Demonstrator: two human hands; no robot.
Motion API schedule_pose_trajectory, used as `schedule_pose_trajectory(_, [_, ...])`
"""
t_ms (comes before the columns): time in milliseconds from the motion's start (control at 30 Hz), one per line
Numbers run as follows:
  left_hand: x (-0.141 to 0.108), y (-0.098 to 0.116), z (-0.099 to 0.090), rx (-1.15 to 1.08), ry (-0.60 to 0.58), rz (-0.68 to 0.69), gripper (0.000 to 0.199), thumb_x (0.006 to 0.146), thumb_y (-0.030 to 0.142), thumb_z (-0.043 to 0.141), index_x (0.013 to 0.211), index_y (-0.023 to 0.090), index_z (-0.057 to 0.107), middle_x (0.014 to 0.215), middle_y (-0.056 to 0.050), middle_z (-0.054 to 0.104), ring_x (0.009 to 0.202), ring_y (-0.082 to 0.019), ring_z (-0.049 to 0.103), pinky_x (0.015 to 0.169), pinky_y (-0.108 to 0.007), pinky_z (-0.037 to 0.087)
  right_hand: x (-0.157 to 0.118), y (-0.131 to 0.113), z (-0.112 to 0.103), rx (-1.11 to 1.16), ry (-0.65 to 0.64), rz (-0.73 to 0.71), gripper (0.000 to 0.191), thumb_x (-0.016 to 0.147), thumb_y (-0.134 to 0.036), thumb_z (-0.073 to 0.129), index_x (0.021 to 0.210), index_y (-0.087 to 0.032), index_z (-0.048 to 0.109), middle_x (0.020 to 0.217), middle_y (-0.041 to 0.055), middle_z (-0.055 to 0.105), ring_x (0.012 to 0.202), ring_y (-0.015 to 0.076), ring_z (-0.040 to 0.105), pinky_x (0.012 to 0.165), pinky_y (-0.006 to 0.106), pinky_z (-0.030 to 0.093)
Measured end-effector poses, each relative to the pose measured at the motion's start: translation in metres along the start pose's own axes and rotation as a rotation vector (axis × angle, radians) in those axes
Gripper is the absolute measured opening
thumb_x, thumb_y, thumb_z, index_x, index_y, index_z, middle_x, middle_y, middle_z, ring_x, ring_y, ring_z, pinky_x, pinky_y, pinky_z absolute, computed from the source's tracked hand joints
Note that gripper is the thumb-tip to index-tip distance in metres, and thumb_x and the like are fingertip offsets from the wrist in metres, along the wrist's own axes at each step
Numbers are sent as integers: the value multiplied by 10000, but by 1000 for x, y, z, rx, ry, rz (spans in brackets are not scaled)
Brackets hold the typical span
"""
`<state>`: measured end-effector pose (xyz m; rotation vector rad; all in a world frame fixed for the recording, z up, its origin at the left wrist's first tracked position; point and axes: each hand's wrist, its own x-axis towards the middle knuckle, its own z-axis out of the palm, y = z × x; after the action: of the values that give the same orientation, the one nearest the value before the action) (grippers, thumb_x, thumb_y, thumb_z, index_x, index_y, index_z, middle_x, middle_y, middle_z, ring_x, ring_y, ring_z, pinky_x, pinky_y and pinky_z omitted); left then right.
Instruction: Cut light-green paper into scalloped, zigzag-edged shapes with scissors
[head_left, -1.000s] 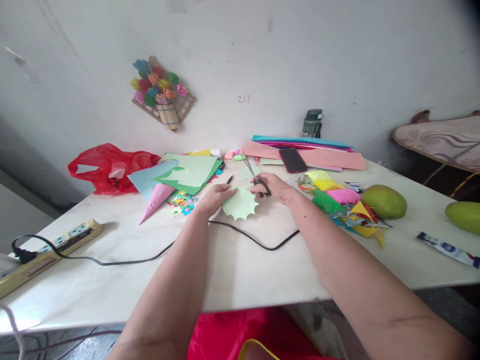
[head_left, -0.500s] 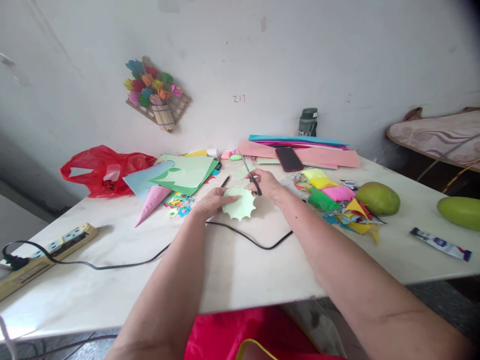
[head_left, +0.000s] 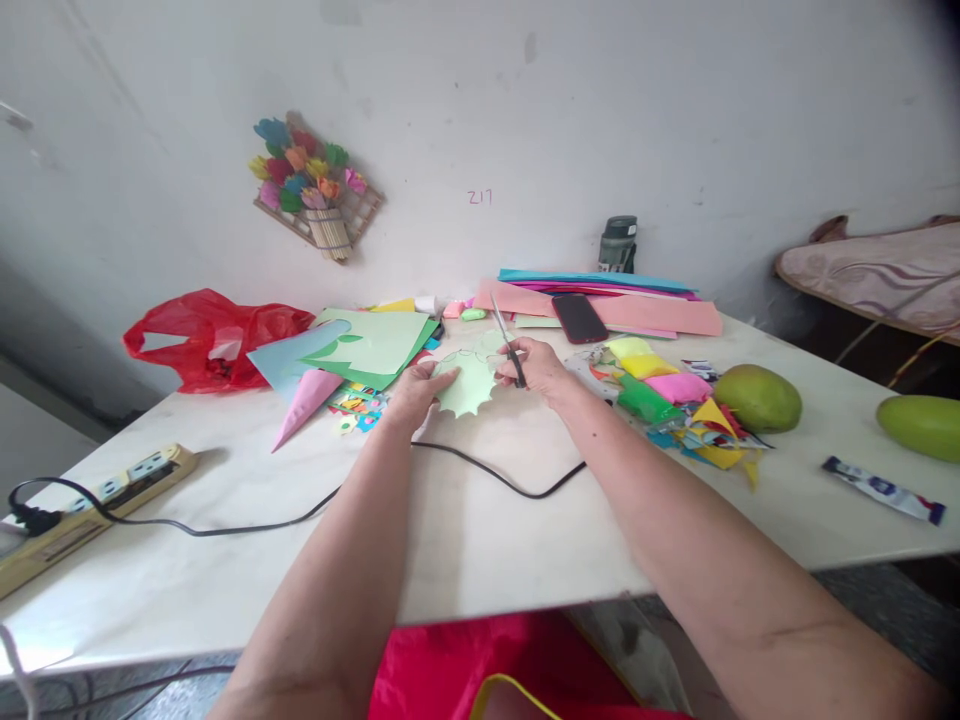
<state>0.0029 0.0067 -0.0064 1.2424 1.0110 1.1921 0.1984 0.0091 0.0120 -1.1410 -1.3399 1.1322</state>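
Between thumb and fingers, my left hand (head_left: 421, 395) pinches a pale green paper circle (head_left: 469, 388) with a scalloped edge. A curved pencil or pen line shows near its far edge. My right hand (head_left: 534, 368) is closed round the black handles of a pair of scissors (head_left: 504, 330), whose blades point up and away. The scissors are close to the right edge of the paper; whether the blades touch it I cannot tell. Another pale green piece of paper lies just behind, partly hidden.
A black cable (head_left: 510, 485) crosses the table from a power strip (head_left: 112, 505). Green sheets (head_left: 375, 340) and a red plastic bag (head_left: 214, 340) lie left. Rightward are a phone (head_left: 579, 318), coloured paper strips (head_left: 645, 312), clay packets (head_left: 649, 385), mangoes (head_left: 757, 397) and a tube (head_left: 883, 490).
My left hand has moved the paper circle slightly left and away from me, turning or tilting it. The scissors now point a little more to the right.
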Motion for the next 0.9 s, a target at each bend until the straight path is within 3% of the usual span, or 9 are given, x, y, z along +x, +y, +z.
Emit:
schedule_pose_trajectory(167, [1, -1, -6, 72, -63, 30, 321, 573, 347, 737, 773, 126, 617, 670, -33, 636, 561, -134, 587, 515, -235, 450, 2, 1, -9, -3, 47, 4, 254, 594, -83, 624, 822, -154, 535, 549, -10, 604, 435, 92, 553, 368, 147, 343])
schedule_pose_trajectory(333, [-2, 2, -4, 175, -113, -4, 317, 586, 368, 723, 773, 126, 637, 704, -51, 659, 584, -149, 600, 542, -249, 470, 3, 3, -10, 84, -119, -76, 309, 566, -106, 661, 842, -154, 532, 575, -25, 590, 494, 97, 572, 457, 177, 413])
schedule_pose_trajectory(467, [-5, 4, 1, 182, -144, -20, 308, 573, 362, 731, 739, 122, 634, 693, -55, 663, 581, -156, 604, 546, -252, 481, 2, 4, -4, 56, -200, -89, 278, 552, -68, 621, 802, -153, 534, 518, -55, 545, 461, 82, 528, 454, 182, 396])
schedule_pose_trajectory(533, [-4, 4, 3, 84, -101, -21, 333, 572, 354, 733, 782, 117, 631, 686, -57, 658, 578, -154, 605, 534, -244, 483, 2, 3, 0, 50, -147, -100, 272, 547, -61, 602, 792, -155, 532, 495, -67, 527, 440, 74, 505, 442, 181, 388])
schedule_pose_trajectory(633, [-4, 4, 7, -82, 6, -52, 359, 568, 347, 736, 819, 119, 618, 643, -39, 636, 527, -125, 583, 472, -216, 464, 4, 2, 6, 77, 31, -108, 282, 543, -80, 607, 800, -164, 526, 480, -82, 506, 429, 76, 505, 440, 183, 397])
schedule_pose_trajectory(733, [-3, 2, 12, -161, -11, -65, 367, 548, 297, 751, 840, 128, 607, 689, -39, 646, 569, -135, 597, 474, -223, 476, 4, 1, 11, 125, 144, -90, 284, 546, -114, 632, 798, -175, 514, 488, -83, 507, 431, 82, 523, 446, 187, 412])
schedule_pose_trajectory(900, [0, -2, 12, -140, 50, -13, 377, 536, 279, 757, 837, 117, 599, 767, -72, 666, 642, -169, 625, 460, -219, 470, 0, 0, 11, 102, 69, -14, 287, 559, -158, 690, 783, -166, 511, 502, -61, 527, 414, 78, 520, 397, 169, 383])
